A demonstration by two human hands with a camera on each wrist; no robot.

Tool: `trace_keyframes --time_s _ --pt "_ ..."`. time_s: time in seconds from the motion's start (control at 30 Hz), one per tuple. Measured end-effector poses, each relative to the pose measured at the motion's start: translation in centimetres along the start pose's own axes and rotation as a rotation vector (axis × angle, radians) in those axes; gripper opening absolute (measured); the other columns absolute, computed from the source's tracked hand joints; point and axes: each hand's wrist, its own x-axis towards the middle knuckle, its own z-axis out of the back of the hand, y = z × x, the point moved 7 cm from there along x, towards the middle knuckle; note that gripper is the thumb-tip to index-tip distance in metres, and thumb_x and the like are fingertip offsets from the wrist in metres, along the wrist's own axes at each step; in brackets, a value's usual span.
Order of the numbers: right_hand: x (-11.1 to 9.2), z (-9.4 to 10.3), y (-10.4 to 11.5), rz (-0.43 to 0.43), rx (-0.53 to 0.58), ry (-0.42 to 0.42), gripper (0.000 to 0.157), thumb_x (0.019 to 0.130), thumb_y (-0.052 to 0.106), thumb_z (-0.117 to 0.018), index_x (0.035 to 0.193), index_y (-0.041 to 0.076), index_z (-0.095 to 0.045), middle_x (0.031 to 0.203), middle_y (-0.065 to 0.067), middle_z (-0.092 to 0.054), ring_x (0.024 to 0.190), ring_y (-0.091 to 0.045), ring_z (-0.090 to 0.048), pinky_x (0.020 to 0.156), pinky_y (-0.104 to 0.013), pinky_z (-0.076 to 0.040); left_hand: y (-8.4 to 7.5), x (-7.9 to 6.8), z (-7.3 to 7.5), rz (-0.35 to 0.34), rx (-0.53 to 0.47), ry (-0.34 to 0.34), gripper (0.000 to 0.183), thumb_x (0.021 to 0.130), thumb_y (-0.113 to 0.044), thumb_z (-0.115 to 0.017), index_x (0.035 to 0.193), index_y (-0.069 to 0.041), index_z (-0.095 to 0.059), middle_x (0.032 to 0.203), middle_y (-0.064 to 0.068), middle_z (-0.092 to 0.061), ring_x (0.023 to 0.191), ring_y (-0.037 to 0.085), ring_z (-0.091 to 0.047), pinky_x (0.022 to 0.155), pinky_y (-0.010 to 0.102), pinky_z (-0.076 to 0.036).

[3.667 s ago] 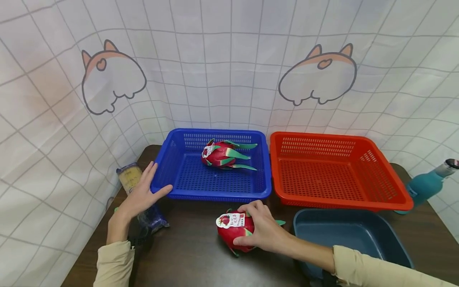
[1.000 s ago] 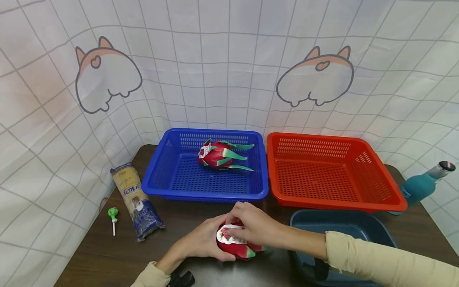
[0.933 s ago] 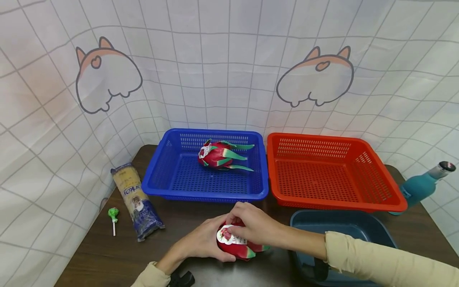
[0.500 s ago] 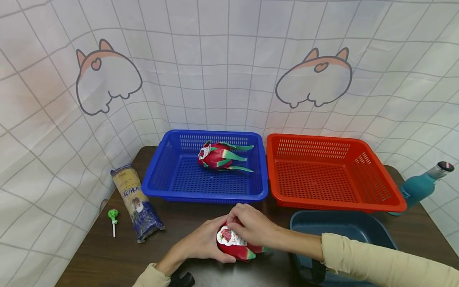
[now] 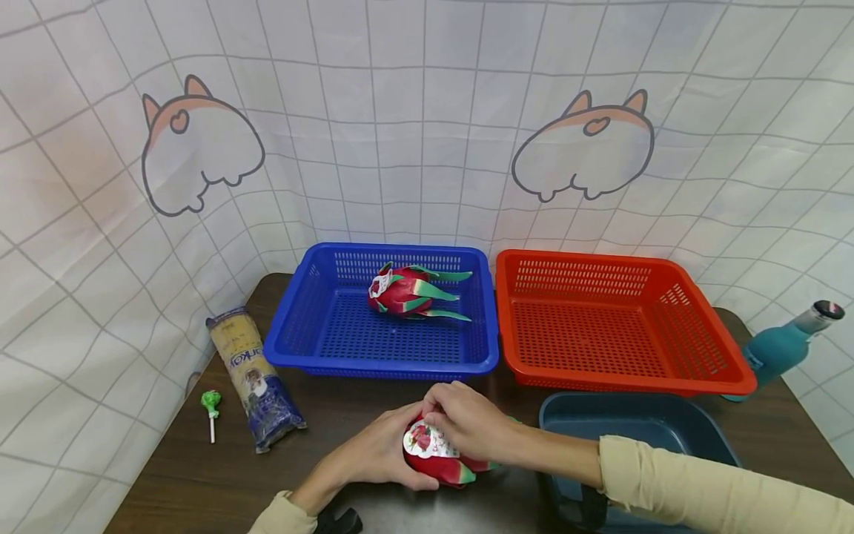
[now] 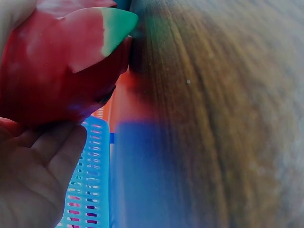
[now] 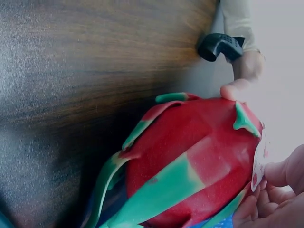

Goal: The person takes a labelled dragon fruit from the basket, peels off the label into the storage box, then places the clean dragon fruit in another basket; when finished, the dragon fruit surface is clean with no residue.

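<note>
A red dragon fruit [image 5: 437, 469] with green-tipped scales is at the front middle of the table, between both hands. My left hand [image 5: 380, 449] grips it from the left, thumb on the near side and fingers on the far side. A white sticker [image 5: 423, 439] with a fruit picture is on its upper face. My right hand [image 5: 470, 423] pinches the sticker's upper edge between thumb and curled fingers, which partly cover it. In the right wrist view the sticker [image 7: 259, 161] stands out from the fruit's side at the fingertips. The left wrist view shows fingers [image 6: 61, 147] against the fruit.
Behind are a blue basket [image 5: 380, 363] holding another labelled dragon fruit [image 5: 403, 289] and a red basket [image 5: 620, 380]. A dark blue tray [image 5: 600, 400] lies under the right forearm. Noodle pack [image 5: 253, 378] and green lollipop [image 5: 210, 404] lie left; a teal bottle [image 5: 777, 348] stands right.
My left hand has come from the blue basket's left rim to the dragon fruit. My right hand has gone from gripping the fruit to its sticker, its thumb lately shifting up and right.
</note>
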Motion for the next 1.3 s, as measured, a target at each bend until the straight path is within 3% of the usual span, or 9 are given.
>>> trace_keyframes --time_s 0.2,0.37,0.7,1.3 --pt "0.1 0.2 -0.2 0.038 0.107 0.089 0.004 0.096 0.014 -0.059 0.095 0.01 -0.057 0.082 0.001 -0.059 0.08 -0.003 -0.046 0.069 -0.016 -0.042 0.0 0.0 -0.1 -0.012 -0.017 0.008 0.072 0.07 -0.045 -0.085 0.129 -0.029 -0.046 0.119 -0.01 -0.058 0.103 0.002 -0.059 0.088 0.02 -0.053" --pt "0.2 -0.3 -1.2 -0.018 0.215 0.19 0.011 0.093 0.018 -0.064 0.096 0.01 -0.057 0.084 0.003 -0.057 0.079 0.0 -0.046 0.071 -0.016 -0.045 -0.1 0.1 -0.2 -0.008 -0.022 0.01 0.067 0.07 -0.045 -0.085 0.124 -0.028 -0.048 0.117 -0.01 -0.059 0.101 0.002 -0.059 0.087 0.02 -0.053" --pt "0.3 -0.7 -1.6 -0.027 0.269 0.14 0.006 0.094 0.012 -0.062 0.092 0.008 -0.058 0.078 0.002 -0.055 0.07 0.003 -0.045 0.063 -0.015 -0.044 -0.1 0.1 -0.3 -0.019 0.018 -0.002 0.071 0.07 -0.046 -0.084 0.127 -0.03 -0.046 0.119 -0.011 -0.058 0.104 0.002 -0.059 0.089 0.02 -0.052" --pt "0.2 -0.9 -1.8 -0.027 0.311 0.158 0.009 0.095 0.014 -0.06 0.092 0.007 -0.056 0.076 0.003 -0.051 0.069 0.002 -0.044 0.06 -0.015 -0.041 0.0 0.1 -0.2 0.01 -0.02 0.011 0.068 0.069 -0.045 -0.085 0.123 -0.029 -0.047 0.118 -0.01 -0.059 0.103 0.002 -0.06 0.088 0.02 -0.052"
